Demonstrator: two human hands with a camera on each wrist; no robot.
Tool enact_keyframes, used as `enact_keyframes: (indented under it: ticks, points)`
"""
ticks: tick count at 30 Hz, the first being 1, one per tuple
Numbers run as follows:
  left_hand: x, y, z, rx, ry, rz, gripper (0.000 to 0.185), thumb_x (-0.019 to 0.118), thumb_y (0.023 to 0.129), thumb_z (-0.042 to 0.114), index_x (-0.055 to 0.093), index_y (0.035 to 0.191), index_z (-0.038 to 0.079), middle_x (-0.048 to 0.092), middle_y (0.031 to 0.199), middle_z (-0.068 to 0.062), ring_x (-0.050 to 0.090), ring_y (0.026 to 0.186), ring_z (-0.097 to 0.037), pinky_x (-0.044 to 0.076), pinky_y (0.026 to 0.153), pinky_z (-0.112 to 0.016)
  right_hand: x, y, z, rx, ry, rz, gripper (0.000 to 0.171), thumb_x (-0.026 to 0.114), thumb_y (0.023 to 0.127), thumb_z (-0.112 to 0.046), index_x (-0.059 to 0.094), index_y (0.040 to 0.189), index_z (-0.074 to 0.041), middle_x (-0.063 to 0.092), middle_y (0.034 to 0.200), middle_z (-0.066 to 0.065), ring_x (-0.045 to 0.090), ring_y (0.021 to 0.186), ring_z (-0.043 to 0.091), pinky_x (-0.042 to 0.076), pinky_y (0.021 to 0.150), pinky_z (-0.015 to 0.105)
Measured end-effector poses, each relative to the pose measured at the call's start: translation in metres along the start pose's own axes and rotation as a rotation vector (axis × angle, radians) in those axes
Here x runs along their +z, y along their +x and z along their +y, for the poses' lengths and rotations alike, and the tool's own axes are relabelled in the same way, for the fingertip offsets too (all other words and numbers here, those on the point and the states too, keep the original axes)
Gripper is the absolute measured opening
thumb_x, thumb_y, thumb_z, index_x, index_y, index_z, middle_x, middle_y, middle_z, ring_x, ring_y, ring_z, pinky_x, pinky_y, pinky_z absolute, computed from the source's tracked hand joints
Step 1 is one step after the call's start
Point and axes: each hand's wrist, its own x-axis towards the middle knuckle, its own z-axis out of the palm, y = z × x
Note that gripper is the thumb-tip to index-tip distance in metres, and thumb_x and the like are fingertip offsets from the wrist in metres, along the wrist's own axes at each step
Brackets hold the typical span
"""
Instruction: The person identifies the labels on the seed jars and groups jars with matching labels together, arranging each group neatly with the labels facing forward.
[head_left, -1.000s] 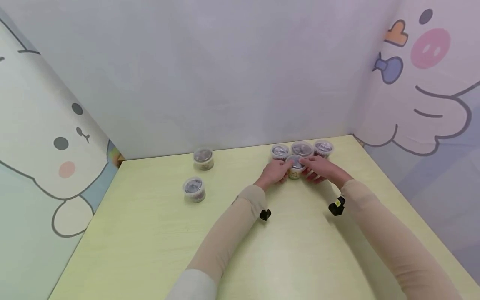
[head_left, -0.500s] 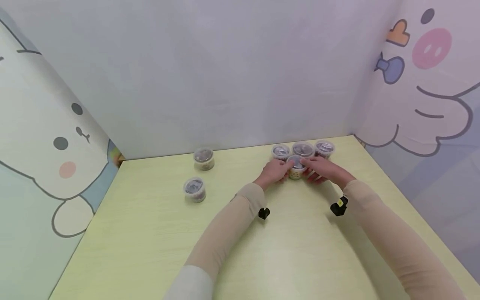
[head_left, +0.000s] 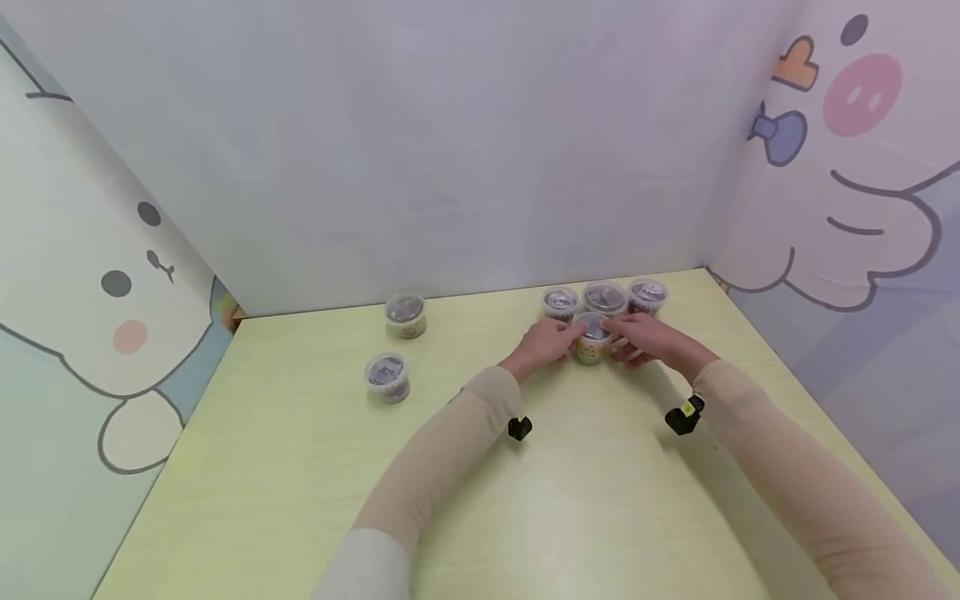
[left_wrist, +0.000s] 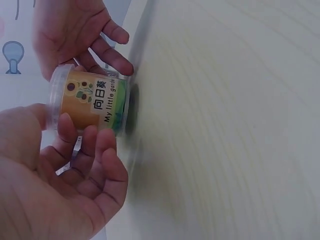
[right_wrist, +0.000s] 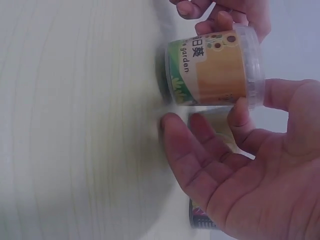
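Pale yellow-green worktop point(head_left: 300, 467) boxed in by cartoon animal walls, bunny at the left of the frame and a winged pig at the upper right, and everything is happening in the upper middle of the head view.

Both hands are cupping one little clear-lidded tub point(head_left: 592, 337) with an orange "My little garden" label. The left hand point(head_left: 550, 342) is curling its thumb and fingers point(left_wrist: 100, 150) round one side, and the right hand point(head_left: 643, 340) is doing the same from the other side, fingers point(right_wrist: 200, 145) loosely wrapped and not squeezing hard. In the wrist views the tub's base is sitting on or right at the worktop, I honestly can't tell if there's a gap under it.

Working outward, three more lidded tubs point(head_left: 604, 297) are sitting in a row just behind it, against the back wall and practically touching it. Two others are parked well apart at the left: one near the wall point(head_left: 406, 314) and one closer in point(head_left: 387, 375).

What I'd worry about:
- Knuckles or fingertips are sitting right next to that back row, so any push forward is probably going to nudge or topple a neighbour.
- The grip looks pretty light on a smooth plastic wall, so a quick lift could let the tub slip or tilt.
- If the lid is only pressed on, tipping it might pop it and spill whatever's inside.
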Motion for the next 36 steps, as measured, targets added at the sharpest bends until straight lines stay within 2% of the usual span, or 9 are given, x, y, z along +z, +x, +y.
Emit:
enact_keyframes:
  ticks: [6,12,17,21,25,28,31,33,36]
  points:
    - [-0.017,-0.011,0.0,0.048,-0.038,-0.021,0.054,0.051,0.101,0.057,0.071,0.093,0.009,0.07,0.097,-0.009,0.07,0.082,-0.024,0.054,0.071,-0.032,0.006,-0.008,-0.014,-0.049,0.086,-0.025,0.072,0.045,0.106,-0.052,0.041,0.146,0.008,0.04,0.147,0.03,0.056,0.125,0.043,0.056,0.091,0.047]
    - [-0.037,-0.025,-0.003,0.074,-0.115,-0.019,0.049,0.052,0.1,0.055,0.071,0.091,0.011,0.068,0.093,-0.006,0.069,0.083,-0.028,0.057,0.081,-0.047,0.015,-0.015,-0.033,-0.115,0.134,-0.043,0.069,0.048,0.105,-0.053,0.045,0.142,0.006,0.047,0.14,0.027,0.063,0.116,0.039,0.056,0.09,0.047]
    - [-0.051,-0.039,-0.003,0.078,-0.153,-0.02,0.052,0.05,0.101,0.055,0.069,0.089,0.008,0.067,0.095,-0.013,0.067,0.081,-0.028,0.056,0.085,-0.052,0.026,-0.02,-0.047,-0.138,0.198,-0.063,0.068,0.048,0.105,-0.053,0.044,0.142,0.005,0.052,0.135,0.024,0.066,0.109,0.035,0.057,0.089,0.047]
    - [-0.065,-0.051,-0.005,0.092,-0.151,-0.001,0.058,0.047,0.102,0.06,0.067,0.088,0.007,0.067,0.092,-0.014,0.066,0.079,-0.026,0.056,0.082,-0.05,0.034,-0.021,-0.058,-0.167,0.252,-0.083,0.07,0.047,0.104,-0.056,0.044,0.141,0.003,0.053,0.131,0.021,0.068,0.104,0.031,0.057,0.087,0.045]
    - [-0.079,-0.063,-0.007,0.13,-0.14,0.004,0.065,0.042,0.102,0.065,0.067,0.089,0.007,0.066,0.091,-0.014,0.065,0.076,-0.023,0.056,0.071,-0.038,0.042,-0.022,-0.068,-0.204,0.322,-0.13,0.072,0.046,0.103,-0.059,0.043,0.142,0.001,0.053,0.128,0.019,0.068,0.098,0.029,0.058,0.086,0.045]
    - [-0.088,-0.073,-0.01,0.151,-0.145,0.004,0.068,0.038,0.102,0.068,0.066,0.089,0.007,0.066,0.095,-0.019,0.064,0.075,-0.022,0.054,0.067,-0.032,0.049,-0.023,-0.076,-0.228,0.365,-0.162,0.069,0.042,0.104,-0.059,0.04,0.144,-0.003,0.053,0.129,0.02,0.067,0.094,0.029,0.058,0.086,0.047]
    - [-0.095,-0.082,-0.013,0.156,-0.156,0.015,0.069,0.037,0.102,0.068,0.064,0.085,0.007,0.066,0.096,-0.022,0.065,0.076,-0.026,0.053,0.065,-0.031,0.058,-0.024,-0.083,-0.239,0.394,-0.187,0.07,0.04,0.104,-0.061,0.037,0.145,-0.005,0.052,0.128,0.021,0.066,0.09,0.028,0.057,0.087,0.05]
    - [-0.1,-0.087,-0.017,0.155,-0.177,0.021,0.069,0.036,0.102,0.068,0.062,0.083,0.007,0.065,0.097,-0.024,0.065,0.077,-0.028,0.054,0.068,-0.036,0.066,-0.024,-0.088,-0.24,0.429,-0.213,0.071,0.039,0.103,-0.063,0.038,0.144,-0.005,0.053,0.126,0.021,0.065,0.085,0.026,0.056,0.088,0.052]
    - [-0.107,-0.093,-0.024,0.15,-0.216,0.029,0.071,0.037,0.1,0.07,0.059,0.08,0.006,0.064,0.093,-0.021,0.066,0.076,-0.031,0.054,0.068,-0.036,0.077,-0.023,-0.094,-0.238,0.501,-0.266,0.071,0.039,0.103,-0.064,0.042,0.142,-0.005,0.055,0.121,0.018,0.065,0.078,0.023,0.054,0.09,0.055]
